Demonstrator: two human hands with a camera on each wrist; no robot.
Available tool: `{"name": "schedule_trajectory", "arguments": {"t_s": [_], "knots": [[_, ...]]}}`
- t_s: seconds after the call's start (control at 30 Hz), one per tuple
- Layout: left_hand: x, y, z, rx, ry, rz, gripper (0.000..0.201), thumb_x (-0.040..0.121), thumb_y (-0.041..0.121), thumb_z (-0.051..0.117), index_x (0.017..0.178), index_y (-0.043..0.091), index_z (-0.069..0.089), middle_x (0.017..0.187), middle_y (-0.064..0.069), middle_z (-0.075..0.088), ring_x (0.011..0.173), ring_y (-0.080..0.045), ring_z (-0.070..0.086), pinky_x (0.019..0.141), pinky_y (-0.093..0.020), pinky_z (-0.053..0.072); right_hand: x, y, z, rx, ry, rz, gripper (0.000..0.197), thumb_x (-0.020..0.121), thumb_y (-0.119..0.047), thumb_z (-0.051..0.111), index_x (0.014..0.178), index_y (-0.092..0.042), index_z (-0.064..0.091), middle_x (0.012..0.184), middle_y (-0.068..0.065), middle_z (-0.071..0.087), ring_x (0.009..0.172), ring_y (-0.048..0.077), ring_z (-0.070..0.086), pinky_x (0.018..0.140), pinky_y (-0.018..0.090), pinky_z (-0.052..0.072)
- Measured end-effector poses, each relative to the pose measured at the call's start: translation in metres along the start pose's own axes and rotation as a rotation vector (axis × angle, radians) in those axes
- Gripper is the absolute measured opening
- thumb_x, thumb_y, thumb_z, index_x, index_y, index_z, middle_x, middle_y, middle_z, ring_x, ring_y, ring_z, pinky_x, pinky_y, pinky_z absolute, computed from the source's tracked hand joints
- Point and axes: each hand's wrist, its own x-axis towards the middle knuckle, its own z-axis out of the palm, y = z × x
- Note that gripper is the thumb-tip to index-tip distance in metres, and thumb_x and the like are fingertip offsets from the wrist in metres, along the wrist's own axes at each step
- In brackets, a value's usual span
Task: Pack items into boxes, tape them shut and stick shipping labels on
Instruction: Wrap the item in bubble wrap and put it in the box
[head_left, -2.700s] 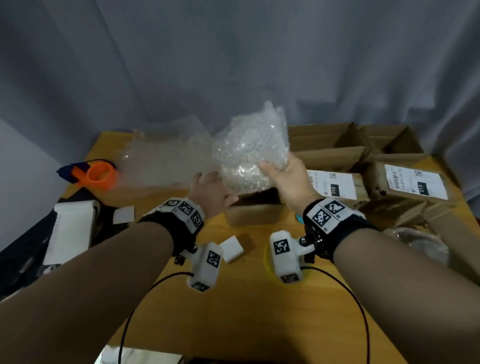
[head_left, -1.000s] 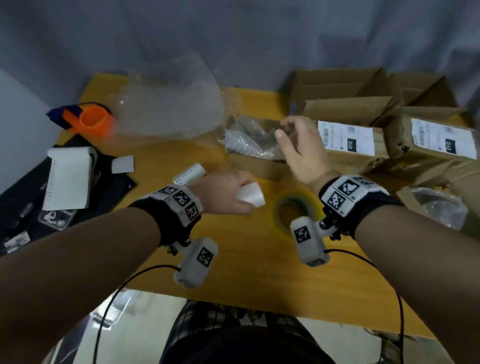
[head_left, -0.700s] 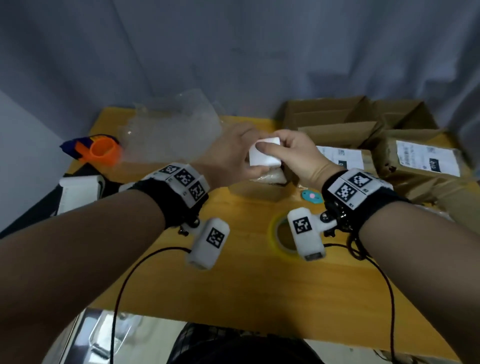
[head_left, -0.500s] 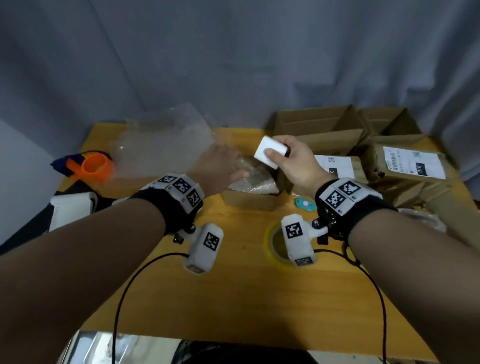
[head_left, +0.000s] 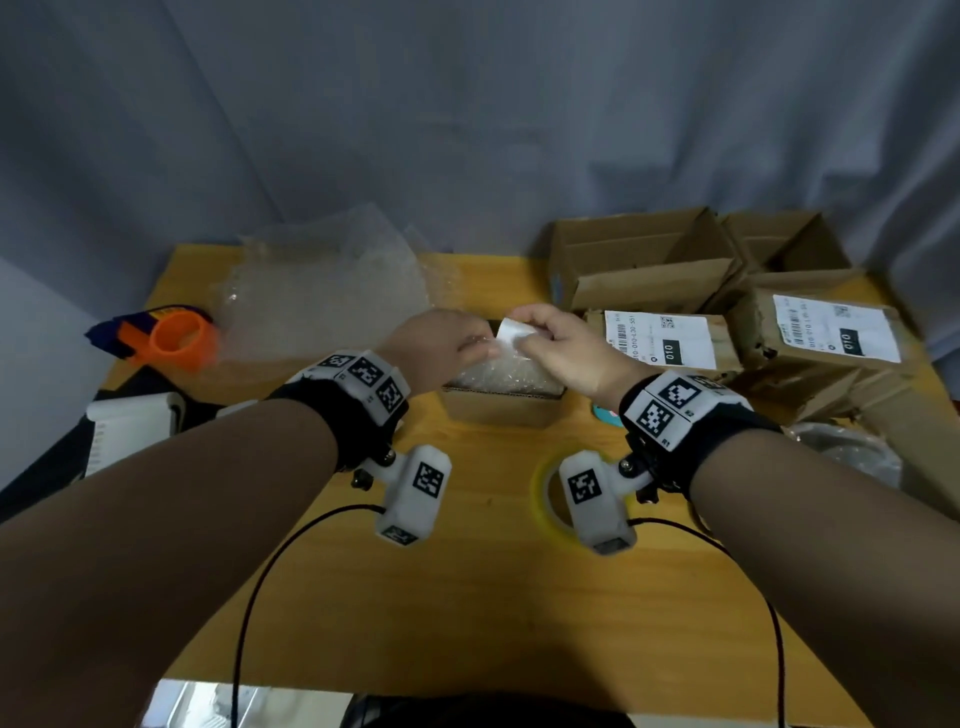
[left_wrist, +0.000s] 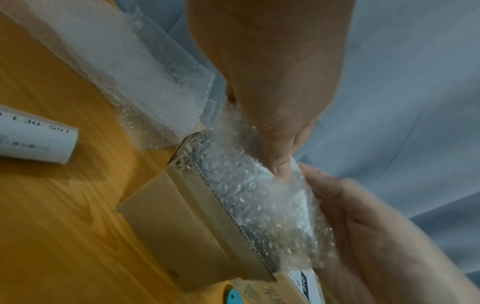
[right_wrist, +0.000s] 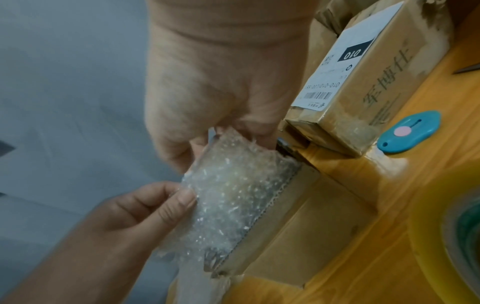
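- Table (head_left: 467, 597): carries the open cardboard box (head_left: 498, 410), mid-surface.
- Bubble wrap (head_left: 511, 371): fills the box, protruding above its rim.
- Left hand (head_left: 441, 343): fingers (right_wrist: 182, 202) pinch the wrap's left edge.
- Right hand (head_left: 566, 348): fingers curled, clamped on a small white item (head_left: 511, 335) above the wrap.

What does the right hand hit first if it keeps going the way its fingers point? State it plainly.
Probably the clear bubble wrap filling the small open cardboard box. The right hand points down and leftward into it, pinching a white card; the left hand sits just beyond. Depth is unclear.
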Motion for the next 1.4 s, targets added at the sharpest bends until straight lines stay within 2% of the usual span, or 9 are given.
{"name": "schedule_trajectory", "arguments": {"t_s": [0.1,0.2,0.33,0.47,0.7,0.9,1.07,1.23,1.4], "knots": [[0.004,0.003,-0.001,-0.041,0.059,-0.017,0.026,0.097,0.031,0.049,0.107,0.013,0.063,0.086,-0.002,0.059,0.071,-0.011,0.048,0.060,-0.020,0.036,0.001,0.000,-0.002,-0.058,-0.071,-0.008,0.054,0.086,-0.040,0.066,0.132,-0.020,0.045,0.112,-0.004,0.055,0.097,0.009,0.053,0.071,0.015,0.044],[0.007,0.004,0.004,0.001,0.237,-0.011,0.034,0.090,0.041,0.056,0.111,0.014,0.059,0.109,-0.005,0.057,0.099,-0.020,0.053,0.086,-0.033,0.042,0.008,0.005,-0.001,-0.074,0.005,0.000,0.051,0.083,-0.031,0.072,0.127,-0.017,0.049,0.102,-0.002,0.058,0.079,0.006,0.054,0.059,0.013,0.042],[0.001,0.003,0.003,0.004,0.671,0.042,0.035,0.086,0.039,0.056,0.099,0.007,0.056,0.102,-0.012,0.053,0.091,-0.022,0.048,0.085,-0.034,0.040,0.014,0.004,-0.010,0.140,0.250,0.042,0.058,0.082,-0.035,0.073,0.131,-0.012,0.051,0.115,0.004,0.064,0.098,0.017,0.064,0.086,0.033,0.054],[0.001,-0.009,0.002,0.065,0.210,0.061,0.019,0.094,0.032,0.054,0.084,0.016,0.057,0.073,0.005,0.057,0.067,-0.015,0.053,0.076,-0.035,0.046,0.013,-0.006,-0.027,0.287,0.529,-0.029,0.049,0.082,-0.031,0.073,0.123,-0.012,0.054,0.102,-0.001,0.065,0.091,0.014,0.065,0.080,0.028,0.055],[0.010,-0.026,0.015,0.162,-0.019,0.053,0.025,0.096,0.030,0.049,0.111,0.018,0.065,0.115,0.004,0.063,0.109,-0.017,0.057,0.100,-0.037,0.036,0.010,-0.005,-0.025,0.278,0.658,-0.092,0.033,0.086,-0.029,0.068,0.108,-0.016,0.048,0.090,-0.009,0.058,0.078,0.003,0.057,0.069,0.014,0.049],[0.010,-0.036,0.011,0.475,-0.299,0.038,0.072,0.083,0.064,0.051,0.146,0.036,0.028,0.159,0.007,-0.001,0.145,-0.022,-0.015,0.105,-0.062,-0.019,0.012,-0.003,-0.025,0.206,0.824,-0.067,0.045,0.090,-0.032,0.063,0.119,-0.004,0.045,0.083,-0.012,0.053,0.069,0.000,0.054,0.057,0.006,0.043],[0.011,-0.042,0.024,0.322,-0.416,-0.052,0.096,0.077,0.072,0.053,0.150,0.040,0.000,0.154,0.011,-0.027,0.146,-0.028,-0.001,0.115,-0.052,0.016,0.005,-0.021,-0.024,0.096,0.921,-0.352,0.044,0.086,-0.017,0.067,0.118,-0.001,0.041,0.097,-0.012,0.048,0.086,0.003,0.055,0.078,0.015,0.046],[0.011,-0.041,0.040,0.139,-0.282,-0.115,0.094,0.075,0.072,0.055,0.151,0.030,0.017,0.160,0.003,0.000,0.145,-0.021,0.012,0.116,-0.039,0.022,-0.002,-0.014,0.013,-0.358,0.679,-0.541,0.043,0.067,0.005,0.067,0.106,-0.001,0.051,0.109,0.015,0.056,0.104,0.030,0.053,0.083,0.025,0.040],[0.004,-0.037,0.057,-0.116,-0.130,-0.046,0.062,0.074,0.063,0.064,0.121,0.023,0.059,0.121,0.000,0.061,0.110,-0.019,0.056,0.097,-0.035,0.044,0.003,0.021,0.058,-0.731,0.304,-0.256,0.042,0.071,-0.002,0.066,0.108,-0.008,0.049,0.113,0.015,0.050,0.103,0.033,0.050,0.075,0.038,0.050]]}}
